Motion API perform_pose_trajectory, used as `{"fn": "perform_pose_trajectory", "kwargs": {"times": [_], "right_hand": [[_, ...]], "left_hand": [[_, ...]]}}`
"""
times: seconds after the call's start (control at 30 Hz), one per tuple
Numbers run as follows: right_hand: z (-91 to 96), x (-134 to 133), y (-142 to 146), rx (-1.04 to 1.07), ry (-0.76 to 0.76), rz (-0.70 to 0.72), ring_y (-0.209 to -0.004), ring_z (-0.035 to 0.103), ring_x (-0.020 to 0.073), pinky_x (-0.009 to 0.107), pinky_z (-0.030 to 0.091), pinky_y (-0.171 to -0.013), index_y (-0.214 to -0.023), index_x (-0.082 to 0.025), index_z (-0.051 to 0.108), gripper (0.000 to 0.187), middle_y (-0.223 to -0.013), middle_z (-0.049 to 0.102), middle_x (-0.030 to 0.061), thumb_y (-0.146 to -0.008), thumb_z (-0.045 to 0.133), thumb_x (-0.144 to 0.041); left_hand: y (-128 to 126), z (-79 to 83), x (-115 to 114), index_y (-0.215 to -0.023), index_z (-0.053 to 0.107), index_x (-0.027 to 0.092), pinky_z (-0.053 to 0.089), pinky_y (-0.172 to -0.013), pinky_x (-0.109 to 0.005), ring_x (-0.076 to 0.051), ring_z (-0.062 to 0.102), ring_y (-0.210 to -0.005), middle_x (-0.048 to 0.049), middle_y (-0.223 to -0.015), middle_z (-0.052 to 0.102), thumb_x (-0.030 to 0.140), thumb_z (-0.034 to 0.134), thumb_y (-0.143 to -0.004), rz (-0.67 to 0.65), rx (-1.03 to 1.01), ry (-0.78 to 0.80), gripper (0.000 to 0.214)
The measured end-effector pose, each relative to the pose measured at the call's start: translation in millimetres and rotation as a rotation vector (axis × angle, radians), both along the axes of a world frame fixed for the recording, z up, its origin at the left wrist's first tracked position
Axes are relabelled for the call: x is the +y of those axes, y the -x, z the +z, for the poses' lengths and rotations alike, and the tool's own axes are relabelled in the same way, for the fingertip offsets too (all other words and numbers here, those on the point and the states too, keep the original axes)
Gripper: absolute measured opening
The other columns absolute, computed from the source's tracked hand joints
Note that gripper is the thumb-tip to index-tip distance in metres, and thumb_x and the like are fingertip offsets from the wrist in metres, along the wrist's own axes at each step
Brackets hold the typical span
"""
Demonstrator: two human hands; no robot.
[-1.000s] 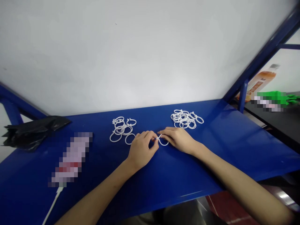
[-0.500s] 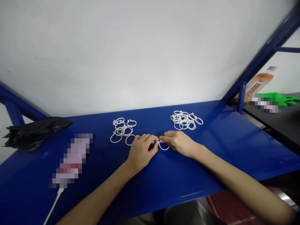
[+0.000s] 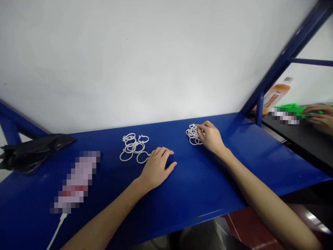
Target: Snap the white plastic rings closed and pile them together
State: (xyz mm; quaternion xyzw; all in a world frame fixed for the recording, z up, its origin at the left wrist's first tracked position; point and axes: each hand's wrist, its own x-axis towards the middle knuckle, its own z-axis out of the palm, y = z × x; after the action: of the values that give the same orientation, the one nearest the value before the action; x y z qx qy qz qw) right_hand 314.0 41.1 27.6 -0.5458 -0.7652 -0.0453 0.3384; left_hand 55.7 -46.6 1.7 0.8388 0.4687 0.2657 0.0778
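My left hand rests palm down on the blue shelf top, fingers loosely spread and holding nothing. Its fingertips are just right of a loose pile of white plastic rings. My right hand reaches out to a second pile of white rings farther right. Its fingers are bent down onto that pile and pinch a white ring at its edge. Part of this pile is hidden under the fingers.
A crumpled black plastic bag lies at the far left. A blurred-out object with a white cable lies front left. Beyond the blue post are an orange bottle, a green item and another person's hands.
Both hands were pinching one white ring at the middle of the shelf. My right hand has carried it back right to the right pile; my left hand let go and settled flat.
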Motion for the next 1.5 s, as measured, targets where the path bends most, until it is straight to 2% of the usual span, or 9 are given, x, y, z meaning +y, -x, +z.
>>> {"fn": "perform_pose_trajectory", "kwargs": {"times": [0.1,0.3,0.43,0.53,0.73,0.93,1.17,1.33,1.5], "right_hand": [[-4.3,11,-14,-0.015,0.019,-0.127,-0.084,0.062,0.0231,0.034,0.049,-0.077,-0.111,-0.014,0.072,0.028,-0.09,0.066,0.0093,-0.093,0.052,-0.023],[-7.8,16,-19,-0.042,0.05,-0.171,-0.089,0.059,0.0242,0.034,0.046,-0.084,-0.103,-0.015,0.072,0.024,-0.09,0.067,0.009,-0.092,0.053,-0.026],[-2.7,16,-23,-0.05,0.039,-0.213,-0.09,0.059,0.0241,0.034,0.045,-0.085,-0.103,-0.015,0.072,0.026,-0.092,0.068,0.0101,-0.094,0.05,-0.025],[4.3,16,-34,-0.104,0.048,-0.339,-0.093,0.061,0.0257,0.035,0.046,-0.085,-0.104,-0.014,0.073,0.033,-0.097,0.07,0.0133,-0.097,0.042,-0.022],[11.2,16,-67,-0.242,0.329,-0.614,-0.102,0.064,0.0317,0.041,0.047,-0.084,-0.119,-0.014,0.068,0.039,-0.114,0.067,0.0199,-0.095,0.038,-0.018],[11.7,17,-78,-0.226,0.542,-0.617,-0.097,0.068,0.0318,0.041,0.051,-0.08,-0.11,-0.016,0.072,0.035,-0.113,0.069,0.0181,-0.091,0.044,-0.025],[16.2,14,-72,-0.241,0.583,-0.568,-0.105,0.064,0.0307,0.041,0.05,-0.085,-0.109,-0.022,0.072,0.029,-0.118,0.066,0.0142,-0.088,0.056,-0.035],[14.6,15,-73,-0.259,0.595,-0.566,-0.105,0.063,0.0287,0.038,0.05,-0.083,-0.106,-0.022,0.073,0.024,-0.119,0.065,0.0137,-0.091,0.055,-0.029],[17.5,13,-73,-0.241,0.546,-0.59,-0.099,0.066,0.0281,0.036,0.049,-0.079,-0.104,-0.015,0.071,0.025,-0.11,0.068,0.0166,-0.092,0.05,-0.023]], "left_hand": [[0,-1.1,0,-0.111,0.058,0.022,0.046,-0.096,-0.044,-0.025,0.056,-0.109,-0.0056,-0.113,0.061,0.03,0.06,-0.092,-0.033,0.018,0.002,0.021],[1,-1.0,0,-0.109,0.059,0.022,0.047,-0.095,-0.044,-0.025,0.056,-0.107,-0.0057,-0.112,0.061,0.029,0.058,-0.093,-0.051,0.029,-0.008,0.017],[2,-0.9,0,-0.109,0.059,0.022,0.047,-0.096,-0.044,-0.025,0.056,-0.107,-0.0059,-0.113,0.06,0.028,0.057,-0.094,-0.058,0.046,-0.014,0.017],[2,-0.8,0,-0.11,0.059,0.022,0.047,-0.096,-0.044,-0.025,0.056,-0.109,-0.0059,-0.114,0.06,0.028,0.056,-0.094,-0.066,0.064,-0.009,0.017],[4,-1.9,0,-0.112,0.059,0.023,0.048,-0.096,-0.044,-0.024,0.055,-0.11,-0.006,-0.116,0.059,0.03,0.055,-0.095,-0.07,0.087,-0.002,0.018],[5,-2.1,0,-0.112,0.059,0.022,0.048,-0.097,-0.045,-0.024,0.056,-0.111,-0.0067,-0.117,0.059,0.03,0.054,-0.096,-0.071,0.089,-0.002,0.019],[5,-0.2,-1,-0.112,0.061,0.023,0.049,-0.097,-0.042,-0.023,0.058,-0.11,-0.0061,-0.115,0.061,0.029,0.055,-0.095,-0.067,0.087,-0.045,0.019],[19,7.2,13,-0.107,0.063,0.022,0.048,-0.1,-0.041,-0.024,0.06,-0.109,-0.0073,-0.11,0.064,0.03,0.05,-0.097,0.112,0.041,-0.208,0.019],[46,0.6,33,-0.124,0.059,0.015,0.042,-0.105,-0.055,-0.035,0.051,-0.126,-0.0168,-0.132,0.06,0.04,0.046,-0.097,0.423,0.171,-0.269,0.039]]}}
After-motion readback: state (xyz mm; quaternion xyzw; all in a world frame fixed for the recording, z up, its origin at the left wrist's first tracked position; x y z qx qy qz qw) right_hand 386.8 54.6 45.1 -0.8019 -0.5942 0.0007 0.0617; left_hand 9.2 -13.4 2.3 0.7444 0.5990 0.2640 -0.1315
